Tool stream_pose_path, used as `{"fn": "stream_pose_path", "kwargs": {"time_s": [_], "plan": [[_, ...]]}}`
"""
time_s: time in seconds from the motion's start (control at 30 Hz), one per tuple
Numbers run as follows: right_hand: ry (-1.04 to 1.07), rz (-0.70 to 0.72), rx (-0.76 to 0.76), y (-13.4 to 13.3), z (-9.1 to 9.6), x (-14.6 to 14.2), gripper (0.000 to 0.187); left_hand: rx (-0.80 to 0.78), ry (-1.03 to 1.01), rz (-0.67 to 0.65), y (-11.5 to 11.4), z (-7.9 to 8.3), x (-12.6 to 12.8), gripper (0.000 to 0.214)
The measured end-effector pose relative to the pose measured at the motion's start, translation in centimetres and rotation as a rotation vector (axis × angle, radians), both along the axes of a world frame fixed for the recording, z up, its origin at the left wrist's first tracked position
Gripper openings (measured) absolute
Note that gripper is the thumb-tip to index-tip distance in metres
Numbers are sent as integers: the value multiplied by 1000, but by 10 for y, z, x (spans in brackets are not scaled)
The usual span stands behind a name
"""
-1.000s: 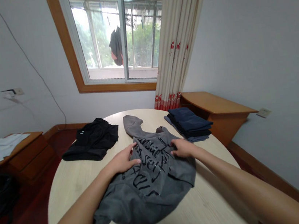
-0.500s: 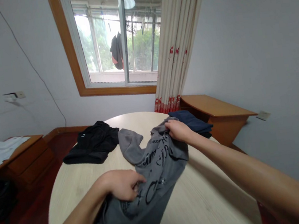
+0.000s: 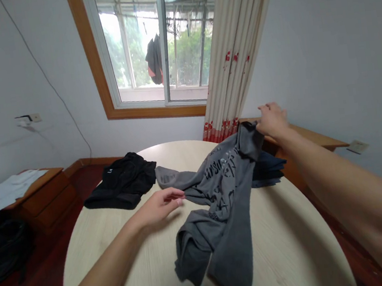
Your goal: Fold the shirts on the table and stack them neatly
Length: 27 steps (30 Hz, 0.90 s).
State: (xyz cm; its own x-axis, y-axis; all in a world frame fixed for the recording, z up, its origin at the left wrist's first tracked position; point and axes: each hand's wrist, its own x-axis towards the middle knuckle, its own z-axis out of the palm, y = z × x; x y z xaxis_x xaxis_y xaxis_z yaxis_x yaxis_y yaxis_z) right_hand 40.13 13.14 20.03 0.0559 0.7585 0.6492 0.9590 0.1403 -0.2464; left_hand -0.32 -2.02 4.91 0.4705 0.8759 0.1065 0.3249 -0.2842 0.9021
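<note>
Lifted up and rightward since the earlier frame, a gray printed shirt hangs from the right hand, its grip pinching the upper edge, the rest trailing over the round desk. The left hand's grip is parted beside it, contact unclear. Black clothing lies left; the shirt partly blocks a folded stack. Pale desktop stretches to the curved near-left rim.

Around the pale table, daylight enters by a wood-framed window at twelve o'clock, a red-patterned curtain hangs at one, a wooden desk stands at two and a wooden cabinet at nine. White walls rise above a dark red floor.
</note>
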Motion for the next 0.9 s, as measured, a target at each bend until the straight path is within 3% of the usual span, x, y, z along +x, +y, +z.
{"fn": "stream_pose_path", "kwargs": {"time_s": [0.07, 0.2, 0.33, 0.43, 0.6, 0.9], "plan": [[-14, 54, -82, -7, -23, -9, 43, 179, 153, 129, 6, -12, 2, 38], [-170, 218, -322, -37, -83, -59, 34, 405, 374, 163, 17, -35, 5, 37], [-203, 429, -527, -77, -135, -103, 28, 457, 577, 256, 24, -50, 11, 49], [-148, 440, -614, -97, -160, -113, 32, 437, 695, 353, 28, -56, 14, 53], [-53, 482, -547, -105, -179, -103, 38, 397, 794, 380, 31, -59, 16, 53], [-29, 550, -518, -104, -183, -98, 38, 392, 822, 399, 34, -59, 14, 53]]}}
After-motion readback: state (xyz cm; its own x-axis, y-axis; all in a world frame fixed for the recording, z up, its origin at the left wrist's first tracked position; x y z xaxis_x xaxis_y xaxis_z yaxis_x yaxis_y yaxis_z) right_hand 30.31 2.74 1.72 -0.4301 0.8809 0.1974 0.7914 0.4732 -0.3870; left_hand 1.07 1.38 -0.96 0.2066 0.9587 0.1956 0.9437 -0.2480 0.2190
